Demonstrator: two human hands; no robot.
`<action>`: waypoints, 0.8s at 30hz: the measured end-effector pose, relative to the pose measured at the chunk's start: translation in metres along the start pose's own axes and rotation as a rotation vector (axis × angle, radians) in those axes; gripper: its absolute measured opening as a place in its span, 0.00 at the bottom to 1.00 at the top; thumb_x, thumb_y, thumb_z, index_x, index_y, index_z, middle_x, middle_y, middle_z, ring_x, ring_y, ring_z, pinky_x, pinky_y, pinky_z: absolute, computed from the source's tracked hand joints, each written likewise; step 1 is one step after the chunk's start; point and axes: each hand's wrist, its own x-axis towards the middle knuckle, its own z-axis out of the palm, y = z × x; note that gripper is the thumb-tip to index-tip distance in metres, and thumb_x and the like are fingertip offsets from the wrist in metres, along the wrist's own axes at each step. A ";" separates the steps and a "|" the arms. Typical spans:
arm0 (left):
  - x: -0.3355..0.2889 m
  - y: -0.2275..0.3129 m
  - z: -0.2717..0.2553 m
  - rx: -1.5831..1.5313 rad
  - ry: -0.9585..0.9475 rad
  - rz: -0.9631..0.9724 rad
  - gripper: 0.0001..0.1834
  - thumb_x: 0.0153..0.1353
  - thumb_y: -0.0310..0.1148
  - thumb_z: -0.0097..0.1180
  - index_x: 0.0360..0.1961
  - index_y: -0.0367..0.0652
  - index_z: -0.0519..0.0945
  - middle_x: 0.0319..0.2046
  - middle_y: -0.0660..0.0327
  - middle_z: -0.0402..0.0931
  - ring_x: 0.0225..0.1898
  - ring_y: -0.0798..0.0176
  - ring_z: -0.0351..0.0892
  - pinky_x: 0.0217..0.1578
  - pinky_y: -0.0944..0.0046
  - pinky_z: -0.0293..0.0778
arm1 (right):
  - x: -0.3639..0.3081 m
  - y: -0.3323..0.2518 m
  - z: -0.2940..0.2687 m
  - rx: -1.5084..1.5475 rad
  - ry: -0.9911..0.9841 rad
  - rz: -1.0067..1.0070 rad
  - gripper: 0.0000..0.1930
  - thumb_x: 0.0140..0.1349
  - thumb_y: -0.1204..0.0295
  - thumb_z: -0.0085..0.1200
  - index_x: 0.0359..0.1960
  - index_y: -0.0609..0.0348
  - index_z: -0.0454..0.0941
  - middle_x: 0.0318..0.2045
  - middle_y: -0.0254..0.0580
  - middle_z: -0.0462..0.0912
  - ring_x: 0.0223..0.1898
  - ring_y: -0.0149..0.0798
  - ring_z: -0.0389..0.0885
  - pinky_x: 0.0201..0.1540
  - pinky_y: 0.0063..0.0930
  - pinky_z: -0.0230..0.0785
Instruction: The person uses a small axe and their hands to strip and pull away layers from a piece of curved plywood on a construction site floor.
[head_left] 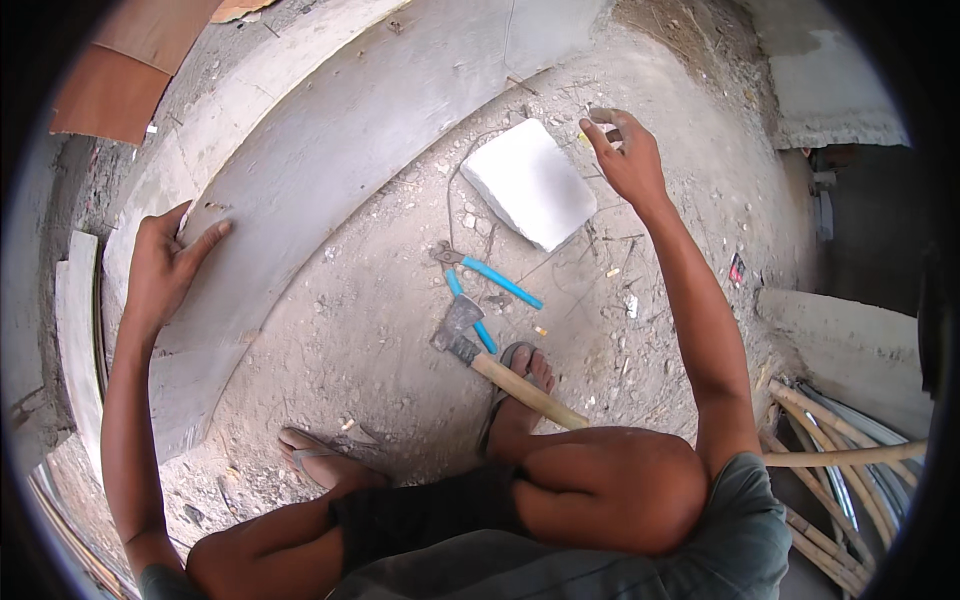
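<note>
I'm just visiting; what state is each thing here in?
Left hand: gripping the board's edge, thumb on its face.
Board: held, whole length not visible.
Right hand: off the board, fingers bent; grip unclear.
Pliers: on the ground, handles spread.
Hatchet: not held, head over one pliers handle.
Block: resting on the ground.

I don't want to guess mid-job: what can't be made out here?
All in the head view:
Left hand: most fingers, behind the grey board.
Right hand: any item in its fingertips, too small.
Hatchet: handle end, hidden by right leg.
Pincers: part of one handle, under the hatchet.
Bamboo poles: some ends, cut by rim.
</note>
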 end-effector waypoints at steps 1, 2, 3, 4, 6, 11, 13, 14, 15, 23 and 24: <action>-0.003 -0.002 -0.003 -0.003 0.000 0.009 0.18 0.66 0.41 0.69 0.42 0.33 0.88 0.17 0.53 0.78 0.18 0.69 0.71 0.26 0.61 0.70 | -0.001 -0.011 -0.006 0.009 0.020 -0.043 0.26 0.70 0.51 0.58 0.56 0.61 0.84 0.53 0.54 0.86 0.50 0.52 0.87 0.54 0.44 0.77; -0.006 -0.005 -0.004 0.069 0.001 0.061 0.18 0.65 0.40 0.70 0.40 0.32 0.87 0.15 0.52 0.75 0.18 0.68 0.68 0.25 0.60 0.68 | -0.005 -0.017 -0.007 0.018 0.035 -0.082 0.26 0.70 0.51 0.59 0.57 0.62 0.84 0.51 0.55 0.87 0.45 0.47 0.89 0.50 0.40 0.80; -0.009 -0.005 -0.004 0.140 0.002 0.113 0.17 0.64 0.39 0.71 0.39 0.32 0.87 0.14 0.52 0.72 0.17 0.67 0.64 0.23 0.59 0.65 | -0.005 -0.018 -0.003 0.013 0.038 -0.072 0.26 0.70 0.51 0.59 0.57 0.62 0.84 0.51 0.55 0.87 0.45 0.47 0.89 0.50 0.40 0.80; -0.013 -0.001 -0.002 0.137 -0.003 0.123 0.17 0.64 0.39 0.71 0.39 0.32 0.87 0.14 0.52 0.72 0.17 0.67 0.64 0.23 0.59 0.65 | -0.002 -0.018 0.003 -0.067 -0.062 -0.015 0.27 0.70 0.50 0.58 0.55 0.62 0.84 0.48 0.55 0.88 0.47 0.48 0.88 0.51 0.42 0.78; -0.022 0.005 0.003 0.104 -0.010 0.142 0.15 0.64 0.36 0.71 0.34 0.32 0.85 0.13 0.51 0.65 0.16 0.66 0.59 0.22 0.58 0.62 | 0.001 -0.006 0.026 -0.049 -0.249 0.056 0.27 0.70 0.48 0.56 0.53 0.63 0.85 0.44 0.54 0.89 0.46 0.47 0.89 0.50 0.42 0.79; -0.024 -0.018 0.005 0.062 -0.148 0.171 0.14 0.64 0.34 0.69 0.31 0.32 0.82 0.14 0.48 0.63 0.16 0.64 0.58 0.21 0.58 0.61 | -0.022 -0.004 0.084 0.570 -0.425 0.269 0.19 0.74 0.57 0.55 0.50 0.63 0.85 0.40 0.45 0.89 0.30 0.35 0.87 0.30 0.31 0.77; -0.019 -0.015 0.003 0.049 -0.207 0.138 0.15 0.63 0.35 0.71 0.33 0.31 0.83 0.15 0.46 0.64 0.16 0.64 0.58 0.22 0.57 0.62 | -0.016 -0.003 0.093 0.661 -0.477 0.346 0.19 0.75 0.58 0.54 0.49 0.63 0.85 0.41 0.44 0.89 0.29 0.34 0.86 0.29 0.31 0.76; -0.015 -0.012 0.000 0.053 -0.207 0.146 0.15 0.63 0.35 0.71 0.33 0.31 0.83 0.15 0.46 0.64 0.16 0.64 0.58 0.22 0.57 0.62 | -0.015 -0.001 0.095 0.744 -0.540 0.424 0.18 0.76 0.59 0.53 0.48 0.63 0.85 0.41 0.43 0.89 0.29 0.33 0.85 0.28 0.30 0.75; -0.010 -0.006 -0.005 0.103 -0.274 0.094 0.15 0.62 0.35 0.71 0.36 0.31 0.84 0.17 0.45 0.68 0.17 0.64 0.62 0.23 0.58 0.65 | -0.015 0.002 0.097 0.749 -0.533 0.425 0.18 0.76 0.59 0.53 0.48 0.63 0.85 0.41 0.43 0.89 0.29 0.33 0.85 0.28 0.30 0.75; 0.055 0.117 0.019 0.112 -0.218 0.264 0.29 0.60 0.46 0.71 0.56 0.36 0.84 0.35 0.43 0.86 0.33 0.56 0.82 0.41 0.59 0.77 | -0.025 0.004 0.096 0.233 -0.378 0.106 0.21 0.73 0.55 0.53 0.43 0.64 0.86 0.40 0.54 0.89 0.40 0.52 0.88 0.43 0.48 0.79; 0.070 0.124 0.028 0.117 -0.215 0.263 0.29 0.60 0.46 0.71 0.56 0.36 0.84 0.35 0.43 0.86 0.33 0.56 0.82 0.41 0.59 0.77 | -0.023 0.005 0.100 0.237 -0.377 0.103 0.21 0.73 0.55 0.53 0.43 0.64 0.86 0.40 0.54 0.89 0.40 0.52 0.88 0.43 0.48 0.79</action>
